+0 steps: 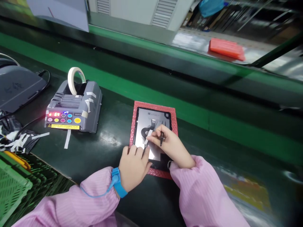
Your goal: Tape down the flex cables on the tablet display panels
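A tablet-like device [153, 155] with a shiny silver back panel and black border lies on a sheet of pink bubble wrap [175, 121]. My left hand [134, 164], wearing a blue wrist strap [119, 183], rests on the device's lower left edge with its fingers apart, gripping nothing. Over the middle of the panel, my right hand [165, 138] pinches a short strip of white tape [148, 137] between thumb and finger. A slim black tool [162, 138], its kind unclear, is also tucked in that hand. The tape's lower end is close to my left fingertips; whether it touches the panel I cannot tell.
On the left stands a grey tape dispenser [91, 97] with a white tape roll [72, 80] and a strip [67, 139] hanging out front. Further left are another grey machine [19, 83], tape scraps [21, 142] and a green crate [14, 192]. Red sheets [226, 49] lie beyond.
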{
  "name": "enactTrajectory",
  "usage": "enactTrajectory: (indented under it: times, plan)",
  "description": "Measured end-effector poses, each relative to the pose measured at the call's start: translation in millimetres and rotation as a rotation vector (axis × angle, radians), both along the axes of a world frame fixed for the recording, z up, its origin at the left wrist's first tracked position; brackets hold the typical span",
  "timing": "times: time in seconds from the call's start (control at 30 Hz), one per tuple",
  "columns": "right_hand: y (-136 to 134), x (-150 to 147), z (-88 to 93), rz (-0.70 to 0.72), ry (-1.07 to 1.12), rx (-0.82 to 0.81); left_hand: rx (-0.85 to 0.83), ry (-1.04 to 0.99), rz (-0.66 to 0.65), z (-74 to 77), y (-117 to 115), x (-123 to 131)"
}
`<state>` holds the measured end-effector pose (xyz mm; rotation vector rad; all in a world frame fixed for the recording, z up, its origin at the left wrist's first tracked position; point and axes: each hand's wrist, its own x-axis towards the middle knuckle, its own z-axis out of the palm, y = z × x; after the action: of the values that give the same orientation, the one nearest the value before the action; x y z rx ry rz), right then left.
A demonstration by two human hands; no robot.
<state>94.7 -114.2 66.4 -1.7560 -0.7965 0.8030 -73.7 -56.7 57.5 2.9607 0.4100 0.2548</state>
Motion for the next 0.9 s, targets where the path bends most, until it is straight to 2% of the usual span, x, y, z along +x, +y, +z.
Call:
enactTrajectory:
  times: [0.4, 0.77, 0.9]
  plan:
    - [11.5, 9.4, -17.6, 0.05, -0.077, 0.005, 0.058, -0.048, 0.04, -3.1, 5.3, 2.4]
    - [12.4, 3.9, -10.2, 0.043, -0.225, -0.035, 0.087, -0.049, 0.043, -2.5, 7.3, 1.4]
    - [19.9, 9.5, -13.4, 0.01, -0.275, 0.014, 0.071, -0.049, 0.036, -1.5, 7.9, 2.2]
